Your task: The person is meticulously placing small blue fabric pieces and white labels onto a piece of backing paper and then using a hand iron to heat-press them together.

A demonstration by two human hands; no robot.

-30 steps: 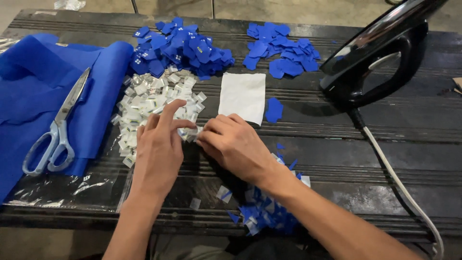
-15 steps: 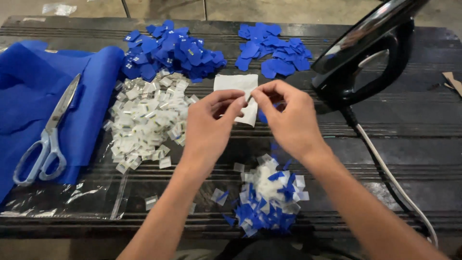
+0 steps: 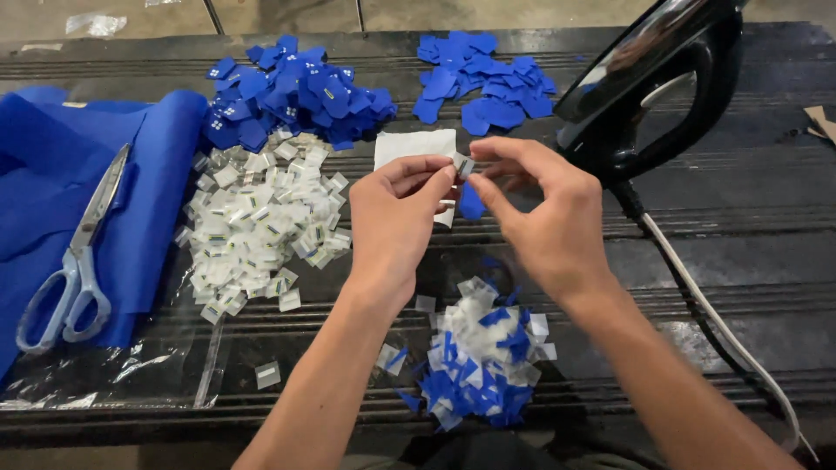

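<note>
While the black iron (image 3: 649, 96) rests at upper right and blue cloth (image 3: 83, 187) with scissors (image 3: 74, 252) fills the left, we pinch one small white label (image 3: 461, 164) at frame centre between left hand (image 3: 396, 213) and right hand (image 3: 540, 213); we judge a light fingertip grip peels cleanest.

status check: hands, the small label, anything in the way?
Left hand and right hand raised, both pinching one small white label between fingertips. White label pile left, mixed scrap pile below. Iron close on the right, not touching.
</note>
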